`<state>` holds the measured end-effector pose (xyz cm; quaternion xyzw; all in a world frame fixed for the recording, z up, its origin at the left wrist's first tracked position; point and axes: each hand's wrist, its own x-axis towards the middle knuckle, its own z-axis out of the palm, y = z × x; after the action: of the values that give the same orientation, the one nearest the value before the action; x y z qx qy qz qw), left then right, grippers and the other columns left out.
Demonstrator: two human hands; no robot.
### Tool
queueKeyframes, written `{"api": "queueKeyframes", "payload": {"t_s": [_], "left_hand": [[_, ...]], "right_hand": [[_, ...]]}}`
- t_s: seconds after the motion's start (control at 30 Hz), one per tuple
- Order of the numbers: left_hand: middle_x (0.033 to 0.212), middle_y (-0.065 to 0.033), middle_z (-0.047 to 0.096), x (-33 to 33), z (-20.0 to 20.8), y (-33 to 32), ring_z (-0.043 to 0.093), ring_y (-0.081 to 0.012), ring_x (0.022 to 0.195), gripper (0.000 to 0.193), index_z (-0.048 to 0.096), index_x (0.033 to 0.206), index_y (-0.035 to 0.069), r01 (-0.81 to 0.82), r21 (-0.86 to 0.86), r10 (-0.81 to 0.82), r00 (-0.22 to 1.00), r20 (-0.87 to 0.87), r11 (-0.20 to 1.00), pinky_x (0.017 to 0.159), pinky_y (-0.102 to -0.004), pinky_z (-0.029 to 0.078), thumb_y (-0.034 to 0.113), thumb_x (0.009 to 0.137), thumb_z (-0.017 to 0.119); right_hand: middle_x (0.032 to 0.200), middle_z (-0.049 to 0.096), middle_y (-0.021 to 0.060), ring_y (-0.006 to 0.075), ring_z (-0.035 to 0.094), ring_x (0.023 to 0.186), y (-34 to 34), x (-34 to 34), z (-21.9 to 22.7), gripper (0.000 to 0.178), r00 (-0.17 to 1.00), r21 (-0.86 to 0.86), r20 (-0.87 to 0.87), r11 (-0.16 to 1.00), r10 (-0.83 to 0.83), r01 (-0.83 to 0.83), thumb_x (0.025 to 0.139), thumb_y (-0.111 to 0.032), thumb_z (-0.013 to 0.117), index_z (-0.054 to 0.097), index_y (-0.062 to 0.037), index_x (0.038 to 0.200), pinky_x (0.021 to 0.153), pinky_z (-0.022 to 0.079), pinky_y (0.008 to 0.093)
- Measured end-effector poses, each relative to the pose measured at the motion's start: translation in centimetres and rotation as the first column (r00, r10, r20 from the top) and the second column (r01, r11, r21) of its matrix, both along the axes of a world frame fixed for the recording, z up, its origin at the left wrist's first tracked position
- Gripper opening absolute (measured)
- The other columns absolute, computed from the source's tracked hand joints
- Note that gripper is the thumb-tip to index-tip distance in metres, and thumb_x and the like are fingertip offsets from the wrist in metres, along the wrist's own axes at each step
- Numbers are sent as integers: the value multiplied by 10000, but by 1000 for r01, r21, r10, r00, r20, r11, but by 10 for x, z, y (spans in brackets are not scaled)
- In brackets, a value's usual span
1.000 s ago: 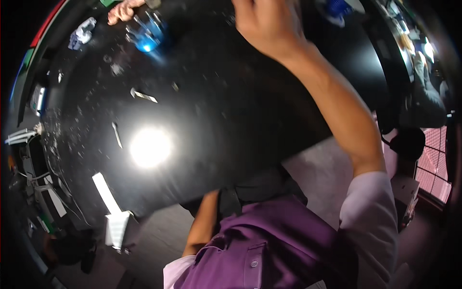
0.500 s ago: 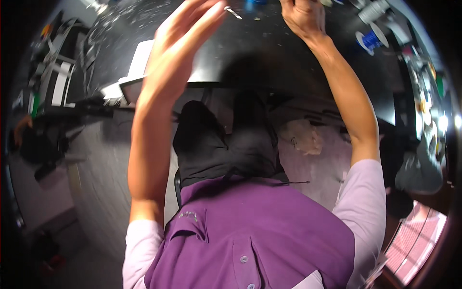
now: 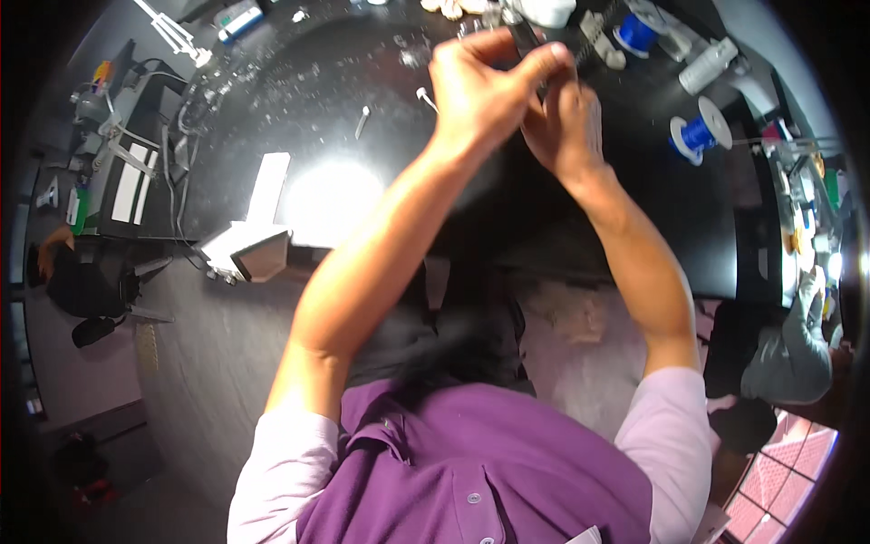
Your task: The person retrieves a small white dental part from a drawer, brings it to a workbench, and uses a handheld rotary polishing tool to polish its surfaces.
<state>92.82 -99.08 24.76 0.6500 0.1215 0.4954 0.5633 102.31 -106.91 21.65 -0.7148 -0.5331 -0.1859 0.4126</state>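
Over the black tabletop [image 3: 381, 82], my two hands meet, almost touching. My left hand [image 3: 480, 100] is closed, its thumb stretched across toward the right hand's fingertips. Just beyond the left thumb shows a thin dark object [image 3: 524, 36], mostly hidden by the fingers. My right hand [image 3: 566, 131] is closed too, its fingers bent in a pinch under the left thumb; what they hold is hidden. Beside the left hand lies a small white-headed piece [image 3: 425, 98]. A similar small pale piece [image 3: 363, 121] lies farther left.
Blue wire spools [image 3: 699, 136] and a white cylindrical tool [image 3: 708, 66] stand at the right. Beige pieces [image 3: 449, 8] and a white bowl [image 3: 548, 11] sit at the far edge. A white lamp-like device [image 3: 256, 247] is at the near left edge. Other people [image 3: 790, 361] sit at both sides.
My left hand has moved right and nearer, coming together with my right hand. The right hand has also come nearer. The view now takes in more of the tabletop.
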Motion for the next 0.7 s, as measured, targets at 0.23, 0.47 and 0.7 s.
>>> {"api": "queueKeyframes", "payload": {"t_s": [0.23,0.47,0.7], "left_hand": [[831,6,710,10,-2,-13,571,-25,726,134,741,922,-7,287,-236,-273,958,91,928,603,-230,463,118,884,773],[973,-85,745,-5,-8,1,653,-91,872,204,728,1043,-32,455,-208,-435,890,135,866,773,-254,527,94,886,761],[1078,-148,729,-33,-3,17,673,-174,1017,262,691,1165,-65,319,-220,-295,946,136,922,914,-297,529,121,985,649]], "right_hand": [[734,654,148,158,653,706,0,18,-15,153,735,301,-542,911,407,-283,824,-45,690,635,39,940,609,501,342],[647,585,25,100,557,598,-22,12,30,119,558,-51,-788,875,261,-481,839,-77,660,605,14,787,538,434,307],[612,565,149,240,608,553,-11,-1,20,142,911,-180,-353,940,214,-290,774,-90,657,606,20,848,571,471,368]]}}
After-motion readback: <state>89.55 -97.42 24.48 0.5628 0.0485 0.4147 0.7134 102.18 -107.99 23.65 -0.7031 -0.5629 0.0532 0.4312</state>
